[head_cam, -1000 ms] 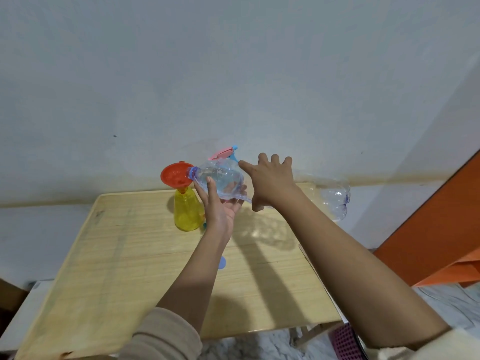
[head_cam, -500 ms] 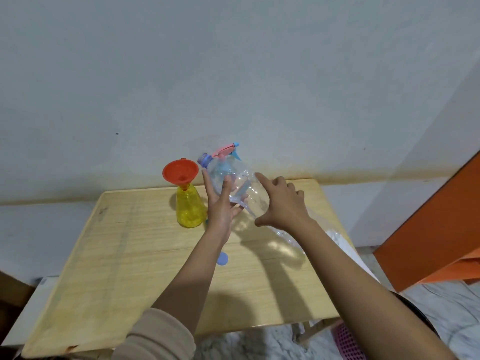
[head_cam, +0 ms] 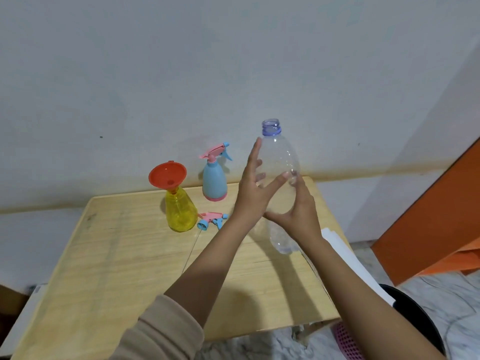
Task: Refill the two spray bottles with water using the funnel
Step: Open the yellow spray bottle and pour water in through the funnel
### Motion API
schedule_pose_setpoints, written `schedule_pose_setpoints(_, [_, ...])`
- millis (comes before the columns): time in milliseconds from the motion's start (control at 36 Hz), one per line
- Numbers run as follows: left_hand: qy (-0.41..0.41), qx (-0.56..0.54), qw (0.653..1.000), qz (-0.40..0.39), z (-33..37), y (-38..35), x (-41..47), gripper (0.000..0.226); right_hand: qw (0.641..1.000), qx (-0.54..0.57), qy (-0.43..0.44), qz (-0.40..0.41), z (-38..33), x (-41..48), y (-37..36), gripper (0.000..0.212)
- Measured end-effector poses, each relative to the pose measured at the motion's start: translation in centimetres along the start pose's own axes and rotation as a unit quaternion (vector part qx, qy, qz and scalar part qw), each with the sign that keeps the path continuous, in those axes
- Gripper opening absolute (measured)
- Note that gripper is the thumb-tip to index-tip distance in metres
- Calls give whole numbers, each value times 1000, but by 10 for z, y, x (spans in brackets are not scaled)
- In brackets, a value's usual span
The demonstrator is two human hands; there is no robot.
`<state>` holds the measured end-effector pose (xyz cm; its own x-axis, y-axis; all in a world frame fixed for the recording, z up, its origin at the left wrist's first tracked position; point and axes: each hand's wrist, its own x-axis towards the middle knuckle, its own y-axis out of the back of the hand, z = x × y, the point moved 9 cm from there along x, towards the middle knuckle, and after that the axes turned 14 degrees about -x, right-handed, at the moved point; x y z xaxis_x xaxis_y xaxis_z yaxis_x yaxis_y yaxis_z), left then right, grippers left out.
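Near tabletop (head_cam: 117, 268) lies open; yellow bottle (head_cam: 180, 211), blue bottle (head_cam: 214, 180), seemingly a sprayer head (head_cam: 211, 220) block farther back.

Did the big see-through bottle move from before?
Yes. Its mouth was tipped at the orange funnel; now the left hand and right hand hold the clear bottle upright, off to the funnel's right.

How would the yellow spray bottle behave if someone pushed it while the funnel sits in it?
The yellow spray bottle has a wide base and a narrow neck, so it would probably slide rather than tip. The orange funnel sits tilted in the neck, so it may fall off first. The water level is unclear, so the bottle's weight is uncertain.
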<state>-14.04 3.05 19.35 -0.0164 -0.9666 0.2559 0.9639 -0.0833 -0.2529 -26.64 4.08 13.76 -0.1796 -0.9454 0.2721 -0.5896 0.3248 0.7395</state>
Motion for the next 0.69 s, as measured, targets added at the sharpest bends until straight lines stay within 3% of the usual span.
schedule_pose_setpoints(222, [21,31,998,-45,-13,-22,12,73,999,29,-34,-18,14,19,-4,114])
schedule_pose_setpoints(694, [50,57,996,-48,-31,-30,16,65,996,66,-42,-33,44,27,-21,104])
